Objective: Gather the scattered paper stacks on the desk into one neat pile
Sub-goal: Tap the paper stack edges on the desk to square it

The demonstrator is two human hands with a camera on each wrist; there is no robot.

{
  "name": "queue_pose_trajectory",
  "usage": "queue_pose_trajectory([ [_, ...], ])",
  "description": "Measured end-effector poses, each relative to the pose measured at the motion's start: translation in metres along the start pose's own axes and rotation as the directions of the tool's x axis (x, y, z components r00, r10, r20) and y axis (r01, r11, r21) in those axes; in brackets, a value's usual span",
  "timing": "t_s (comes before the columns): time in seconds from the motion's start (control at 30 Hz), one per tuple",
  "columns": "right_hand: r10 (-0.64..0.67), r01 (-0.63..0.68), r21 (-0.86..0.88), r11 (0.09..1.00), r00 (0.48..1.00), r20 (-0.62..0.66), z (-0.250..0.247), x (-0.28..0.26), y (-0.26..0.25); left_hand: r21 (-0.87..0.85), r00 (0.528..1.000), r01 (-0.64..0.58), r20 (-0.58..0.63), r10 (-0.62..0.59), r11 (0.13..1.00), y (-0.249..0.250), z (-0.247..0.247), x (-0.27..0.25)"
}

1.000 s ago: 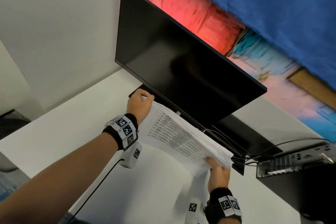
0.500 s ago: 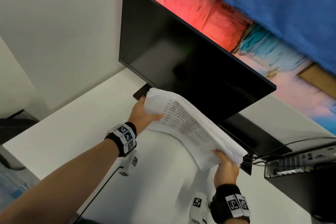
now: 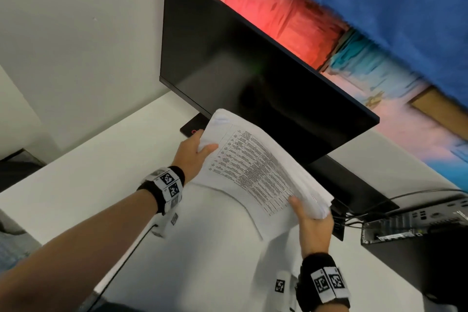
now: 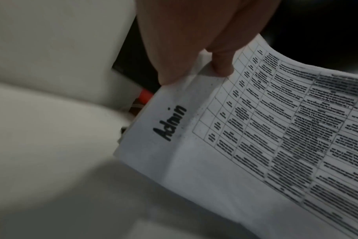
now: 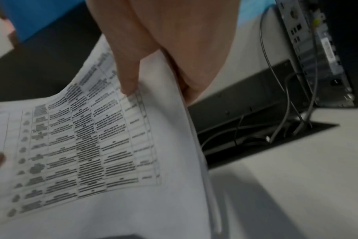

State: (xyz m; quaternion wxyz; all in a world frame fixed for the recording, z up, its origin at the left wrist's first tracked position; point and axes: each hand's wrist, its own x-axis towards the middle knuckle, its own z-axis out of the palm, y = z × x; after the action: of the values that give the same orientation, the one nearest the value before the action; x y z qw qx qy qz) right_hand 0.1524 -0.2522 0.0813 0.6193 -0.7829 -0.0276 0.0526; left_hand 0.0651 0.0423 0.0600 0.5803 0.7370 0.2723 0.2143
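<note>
A thick paper stack with a printed table on its top sheet hangs tilted above the white desk, in front of the monitor. My left hand grips its far left end, thumb on top. My right hand holds the near right end, thumb on the top sheet and fingers under. In the left wrist view the paper stack shows the word "Admin" beside my left hand. Seen from the right wrist, my right hand pinches the paper stack at its edge.
A black monitor stands close behind the stack on a flat base. At the right are a cable slot with several wires and a computer case. A white wall lies to the left.
Both hands have lifted the stack off the desk and tilted it up toward me. My left hand moved from on top of the corner to a grip under its end.
</note>
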Motion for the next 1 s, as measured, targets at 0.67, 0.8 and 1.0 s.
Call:
queue_pose_trajectory([
  [0.67,-0.223,0.367,-0.213,0.905,0.838,0.498,0.05,-0.041,-0.058,0.243,0.911,-0.357,-0.123,0.393,0.902,0.084,-0.09,-0.004],
  [0.8,-0.066,0.12,-0.091,0.988,0.889,0.453,0.069,-0.056,-0.044,0.062,0.955,0.077,-0.291,-0.055,0.995,0.025,-0.088,-0.032],
  [1.0,0.218,-0.267,0.069,0.961,0.887,0.407,0.113,-0.073,-0.016,-0.116,0.837,0.535,0.206,-0.507,0.837,-0.037,-0.088,-0.075],
])
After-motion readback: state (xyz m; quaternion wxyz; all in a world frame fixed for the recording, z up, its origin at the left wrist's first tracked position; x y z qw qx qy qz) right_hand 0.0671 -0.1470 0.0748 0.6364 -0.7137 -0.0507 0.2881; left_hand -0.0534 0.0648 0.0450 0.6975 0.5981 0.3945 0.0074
